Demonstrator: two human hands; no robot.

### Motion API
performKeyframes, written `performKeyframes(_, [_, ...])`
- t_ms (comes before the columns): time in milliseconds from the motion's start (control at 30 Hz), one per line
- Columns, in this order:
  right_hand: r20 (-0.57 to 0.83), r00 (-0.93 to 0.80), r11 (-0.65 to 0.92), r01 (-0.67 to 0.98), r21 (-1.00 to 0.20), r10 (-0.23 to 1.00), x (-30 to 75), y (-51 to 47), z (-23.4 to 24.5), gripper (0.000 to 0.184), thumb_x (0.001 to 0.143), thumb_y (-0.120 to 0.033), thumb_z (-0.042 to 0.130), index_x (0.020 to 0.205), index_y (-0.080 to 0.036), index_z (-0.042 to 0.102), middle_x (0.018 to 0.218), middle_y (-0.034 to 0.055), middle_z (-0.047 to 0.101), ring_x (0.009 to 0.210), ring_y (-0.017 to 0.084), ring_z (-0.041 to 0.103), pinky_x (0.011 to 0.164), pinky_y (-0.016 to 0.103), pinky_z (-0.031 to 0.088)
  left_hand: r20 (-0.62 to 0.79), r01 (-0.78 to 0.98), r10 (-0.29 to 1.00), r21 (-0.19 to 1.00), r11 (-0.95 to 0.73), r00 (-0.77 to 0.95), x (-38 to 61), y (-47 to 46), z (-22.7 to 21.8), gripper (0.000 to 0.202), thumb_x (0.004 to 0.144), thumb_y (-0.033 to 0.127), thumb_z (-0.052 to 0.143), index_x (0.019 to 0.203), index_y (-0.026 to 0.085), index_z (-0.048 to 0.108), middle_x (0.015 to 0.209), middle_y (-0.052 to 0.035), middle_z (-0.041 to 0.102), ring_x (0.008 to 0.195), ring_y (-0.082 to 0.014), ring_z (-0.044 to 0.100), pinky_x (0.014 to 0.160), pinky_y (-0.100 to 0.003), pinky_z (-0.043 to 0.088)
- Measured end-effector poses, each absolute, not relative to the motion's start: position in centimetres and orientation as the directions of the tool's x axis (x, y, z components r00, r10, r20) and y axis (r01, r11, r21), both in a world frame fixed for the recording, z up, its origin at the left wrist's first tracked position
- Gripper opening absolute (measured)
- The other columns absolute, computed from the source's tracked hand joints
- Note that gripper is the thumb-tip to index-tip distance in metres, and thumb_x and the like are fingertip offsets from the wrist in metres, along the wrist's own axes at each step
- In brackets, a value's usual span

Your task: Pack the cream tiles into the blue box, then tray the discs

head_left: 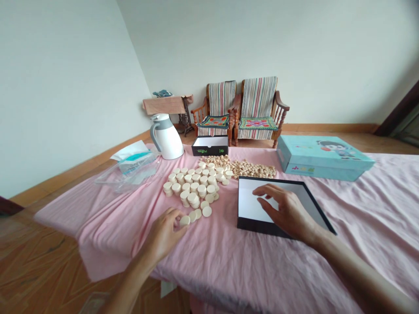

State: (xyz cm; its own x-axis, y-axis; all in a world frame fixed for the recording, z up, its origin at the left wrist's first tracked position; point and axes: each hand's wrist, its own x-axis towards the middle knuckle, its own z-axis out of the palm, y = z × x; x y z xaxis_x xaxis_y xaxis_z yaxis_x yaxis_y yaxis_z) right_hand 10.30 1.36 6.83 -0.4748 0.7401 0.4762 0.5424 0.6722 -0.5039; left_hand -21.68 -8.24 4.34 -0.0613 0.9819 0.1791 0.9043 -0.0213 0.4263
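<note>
My left hand (165, 231) is at the near edge of the wooden discs, its thumb and fingers closed around a pale round disc (184, 220). A few more discs (198, 213) lie in an overlapping row beside that one. Behind them many similar discs (195, 186) stand in short stacks on the pink tablecloth. My right hand (283, 207) hovers over a shallow black-rimmed tray with a white inside (246, 196). Its thumb and fingers are apart, with nothing between them.
Small wooden pieces (253, 168) are heaped behind the tray. A black box (210, 147), a white-and-grey jug (170, 139) and a light blue box (327, 157) stand farther back. Clear plastic packaging (131, 174) lies left. Two wooden armchairs (258, 104) are beyond the table.
</note>
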Motion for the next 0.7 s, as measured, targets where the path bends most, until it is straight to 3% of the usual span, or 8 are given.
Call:
performKeyframes(133, [0.469,-0.385,0.604,0.569,-0.557,0.795,10.5,1.4,6.6,0.019,0.087,-0.023,0.046,0.093,-0.021,0.063,0.092,0.0026,0.067,0.076,0.014,0.062,0.064,0.024,0.047,0.254,0.885,0.966,0.459,-0.077,-0.047,-21.3,-7.2,4.5,0.013,0.076,0.021,0.060,0.088,0.019,0.062,0.083,-0.0014,0.061,0.073,-0.0159,0.058,0.066,-0.026,0.044])
performKeyframes(500, [0.459,-0.304,0.545,0.580,-0.606,0.835,11.6,1.4,6.2,0.019,0.087,-0.026,0.048,0.093,-0.021,0.064,0.093,0.0032,0.066,0.076,0.015,0.060,0.053,0.022,0.043,0.225,0.842,0.974,0.526,-0.118,-0.004,-21.5,-6.4,2.4,0.028,0.076,0.023,0.063,0.104,0.020,0.064,0.093,-0.0044,0.064,0.077,-0.0165,0.061,0.067,-0.025,0.046])
performKeyframes(700, [0.440,-0.296,0.526,0.577,-0.625,0.848,11.6,1.3,6.0,0.018,0.087,-0.026,0.049,0.093,-0.022,0.064,0.094,0.0027,0.066,0.075,0.014,0.060,0.049,0.021,0.041,0.225,0.867,0.974,0.486,-0.106,-0.007,-20.9,-6.4,2.8,0.014,0.075,0.020,0.061,0.089,0.019,0.065,0.081,-0.0013,0.061,0.068,-0.0147,0.058,0.059,-0.024,0.042])
